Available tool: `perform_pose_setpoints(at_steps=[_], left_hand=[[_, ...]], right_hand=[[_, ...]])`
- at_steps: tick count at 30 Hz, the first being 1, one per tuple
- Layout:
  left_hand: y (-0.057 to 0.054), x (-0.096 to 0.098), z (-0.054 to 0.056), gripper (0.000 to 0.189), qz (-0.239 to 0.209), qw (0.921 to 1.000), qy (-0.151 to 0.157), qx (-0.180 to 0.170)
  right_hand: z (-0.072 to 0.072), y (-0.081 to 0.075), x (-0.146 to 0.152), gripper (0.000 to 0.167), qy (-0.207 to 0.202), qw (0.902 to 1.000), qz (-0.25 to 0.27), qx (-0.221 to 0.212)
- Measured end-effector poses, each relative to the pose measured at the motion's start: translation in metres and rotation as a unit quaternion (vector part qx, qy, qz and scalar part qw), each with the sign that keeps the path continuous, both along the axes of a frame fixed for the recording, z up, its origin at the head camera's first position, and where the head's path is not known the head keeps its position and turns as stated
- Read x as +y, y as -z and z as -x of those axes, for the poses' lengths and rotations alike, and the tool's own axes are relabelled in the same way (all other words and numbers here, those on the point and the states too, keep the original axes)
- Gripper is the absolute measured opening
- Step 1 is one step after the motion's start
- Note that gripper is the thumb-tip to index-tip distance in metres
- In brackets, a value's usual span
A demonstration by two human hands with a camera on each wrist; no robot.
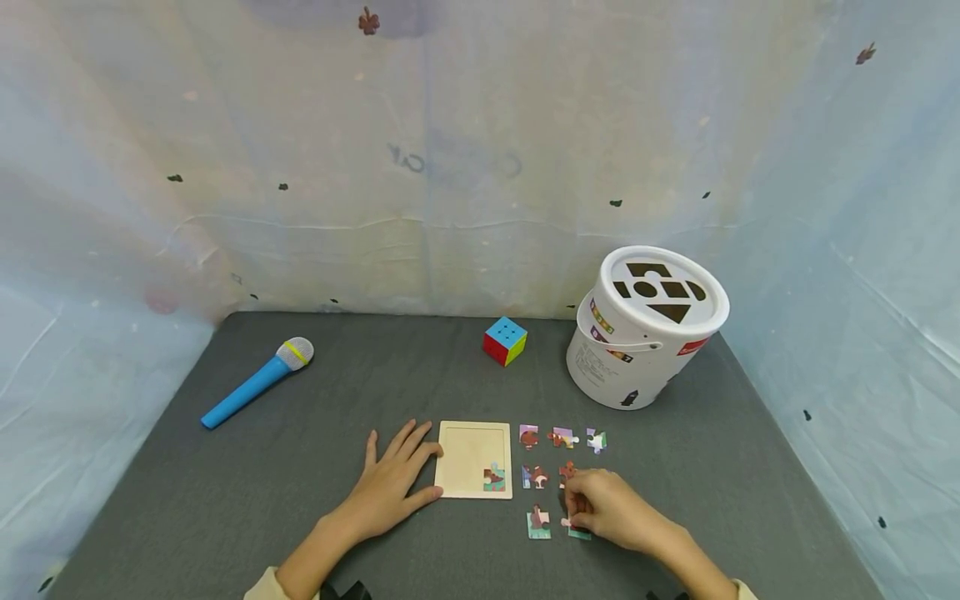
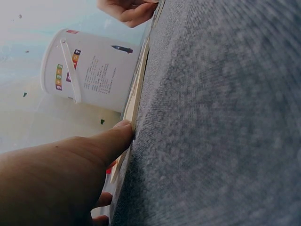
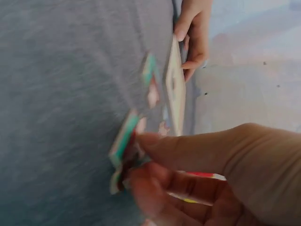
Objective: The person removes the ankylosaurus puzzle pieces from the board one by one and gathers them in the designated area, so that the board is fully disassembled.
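A square wooden puzzle board point(image 1: 461, 458) lies on the table, with one puzzle piece in its lower right corner. My left hand point(image 1: 386, 492) rests at the board's left side, fingers spread; its thumb point(image 2: 115, 136) touches the edge. To the right of the board, my right hand point(image 1: 618, 512) pinches a puzzle piece point(image 3: 123, 137) between thumb and fingers. That piece has a green edge and looks tilted in the right wrist view; the fingers partly cover it. Several loose pieces lie around, among them a green and pink piece point(image 1: 538, 523) and a brown and purple piece point(image 1: 562, 437).
A white lidded bucket point(image 1: 622, 358) with shaped holes in its lid stands at the back right. Near the table's back edge sits a colored puzzle cube point(image 1: 506, 341). A blue toy microphone point(image 1: 255, 385) lies at the left on the grey tabletop point(image 1: 390, 367).
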State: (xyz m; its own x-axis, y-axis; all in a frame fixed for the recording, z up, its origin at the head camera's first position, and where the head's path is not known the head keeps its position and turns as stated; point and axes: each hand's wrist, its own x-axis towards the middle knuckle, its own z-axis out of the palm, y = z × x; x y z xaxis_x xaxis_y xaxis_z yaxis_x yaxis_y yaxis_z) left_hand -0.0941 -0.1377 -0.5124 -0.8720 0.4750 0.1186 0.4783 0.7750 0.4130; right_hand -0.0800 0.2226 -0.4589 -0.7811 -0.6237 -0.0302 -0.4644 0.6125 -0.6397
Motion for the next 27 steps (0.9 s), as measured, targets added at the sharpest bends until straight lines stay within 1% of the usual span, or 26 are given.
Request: perform_pose_setpoints(at_steps=[4,8,10,12,16,18,20,27], left_hand=[[0.000,0.000,0.000,0.047,0.001,1.0000,-0.003,-0.001],[0.000,0.000,0.000,0.047,0.003,1.0000,-0.004,-0.001],[0.000,0.000,0.000,0.047,0.002,1.0000,-0.003,-0.003],[0.000,0.000,0.000,0.047,0.001,1.0000,-0.002,-0.005],[0.000,0.001,0.000,0.048,0.003,0.9999,-0.003,-0.010],[0.000,0.001,0.001,0.048,0.005,0.9999,-0.004,-0.011],[0.000,0.000,0.001,0.049,0.006,0.9999,-0.004,-0.011],[0.000,0.000,0.001,0.049,0.000,1.0000,-0.001,-0.007]], right_hand=[[0.005,-0.006,-0.014,0.029,0.005,0.9991,-0.008,0.042],[0.012,-0.007,-0.034,0.020,-0.003,0.9953,0.008,0.097],[0.016,-0.006,-0.045,0.015,-0.016,0.9918,0.011,0.126],[0.020,-0.005,-0.056,0.013,-0.033,0.9881,0.008,0.150],[0.029,-0.001,-0.076,0.018,-0.077,0.9785,-0.002,0.191],[0.033,0.002,-0.084,0.020,-0.093,0.9751,-0.006,0.201],[0.035,0.002,-0.090,0.021,-0.100,0.9736,-0.012,0.205],[0.037,0.005,-0.096,0.024,-0.090,0.9726,-0.061,0.206]])
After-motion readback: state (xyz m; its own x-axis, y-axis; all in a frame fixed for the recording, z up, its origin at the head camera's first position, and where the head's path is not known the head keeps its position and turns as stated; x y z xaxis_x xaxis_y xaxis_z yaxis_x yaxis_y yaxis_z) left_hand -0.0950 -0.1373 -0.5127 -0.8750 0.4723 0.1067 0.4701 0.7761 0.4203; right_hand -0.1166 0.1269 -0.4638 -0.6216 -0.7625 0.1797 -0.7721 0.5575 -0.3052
